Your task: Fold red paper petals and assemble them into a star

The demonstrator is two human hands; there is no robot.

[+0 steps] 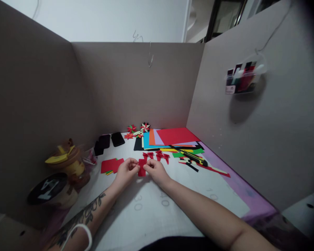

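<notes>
My left hand (126, 170) and my right hand (155, 170) meet over a small red paper piece (141, 168) on the white cutting mat (151, 209). Both hands pinch its edges, fingers curled together. Just beyond the hands lie several folded red paper pieces (157, 155). Flat red paper squares (111, 164) rest to the left of my left hand.
A stack of coloured paper sheets (172, 139) lies at the back right, with a yellow-and-black utility knife (193, 157) and paper scraps (214, 169) beside it. Finished paper stars (137, 131) and black objects (110, 140) sit at the back. Jars (64, 164) stand left. Cardboard walls (136, 83) enclose the desk.
</notes>
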